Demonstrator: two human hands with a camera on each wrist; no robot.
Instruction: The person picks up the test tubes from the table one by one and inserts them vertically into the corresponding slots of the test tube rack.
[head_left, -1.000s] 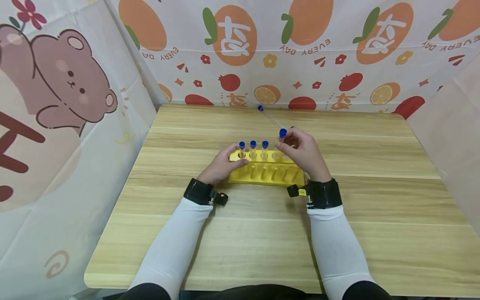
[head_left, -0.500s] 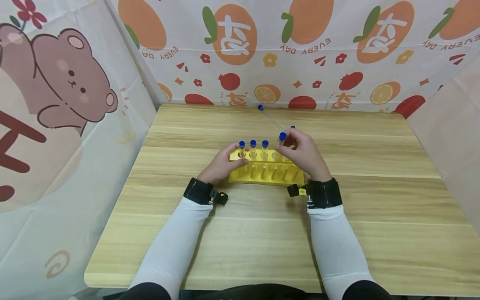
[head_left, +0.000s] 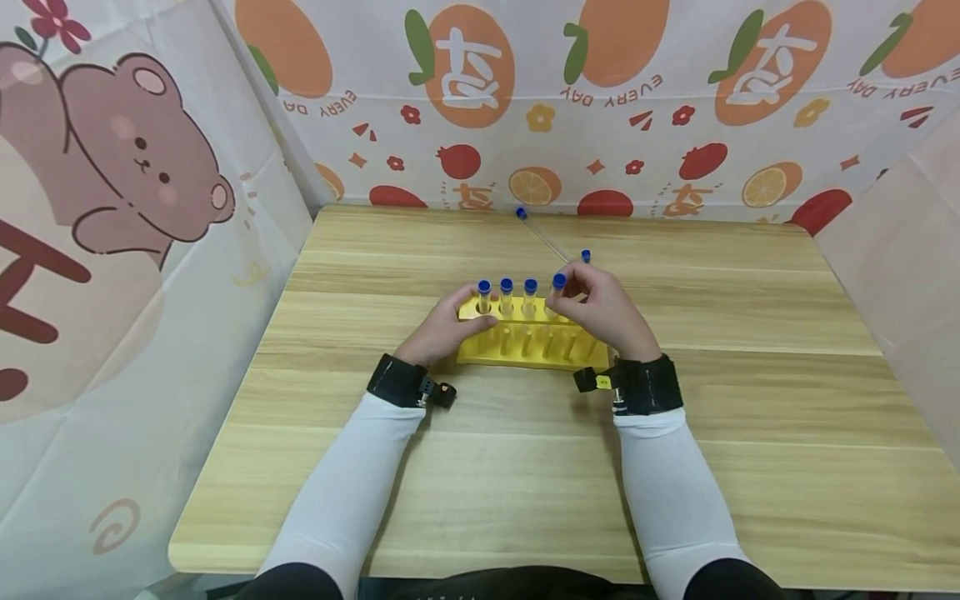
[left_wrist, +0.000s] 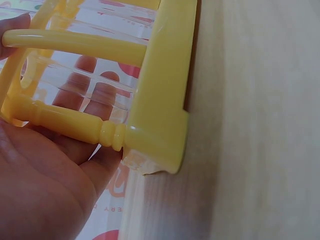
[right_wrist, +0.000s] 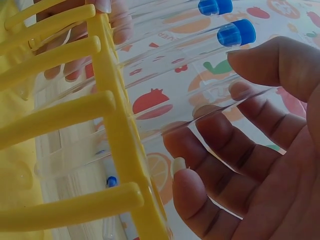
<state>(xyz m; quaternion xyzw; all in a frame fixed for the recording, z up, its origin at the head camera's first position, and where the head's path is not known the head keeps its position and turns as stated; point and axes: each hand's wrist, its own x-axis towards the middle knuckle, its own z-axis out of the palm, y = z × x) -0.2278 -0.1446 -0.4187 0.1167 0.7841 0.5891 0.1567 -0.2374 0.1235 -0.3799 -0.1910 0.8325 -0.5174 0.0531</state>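
A yellow test tube rack (head_left: 517, 361) stands mid-table. My left hand (head_left: 442, 329) grips its left end, with the thumb over the front edge of the top bar; in the left wrist view the fingers (left_wrist: 77, 82) reach behind the end post. My right hand (head_left: 609, 312) pinches a clear test tube (right_wrist: 165, 125) below its blue cap (head_left: 559, 282). That tube is upright, passing through a hole of the rack to the right of three capped tubes (head_left: 507, 286). In the right wrist view the thumb lies above it and the fingers below; its cap is hidden there.
Behind the rack, a blue-capped tube (head_left: 542, 235) lies slantwise on the wooden table (head_left: 495, 492). Another blue cap (head_left: 587, 255) shows just behind my right hand, its tube mostly hidden. A fruit-printed sheet (head_left: 540, 150) hangs along the far edge.
My right hand has moved slightly down and left, and the tube it holds has sunk lower in the rack. The left hand stays on the rack's end.
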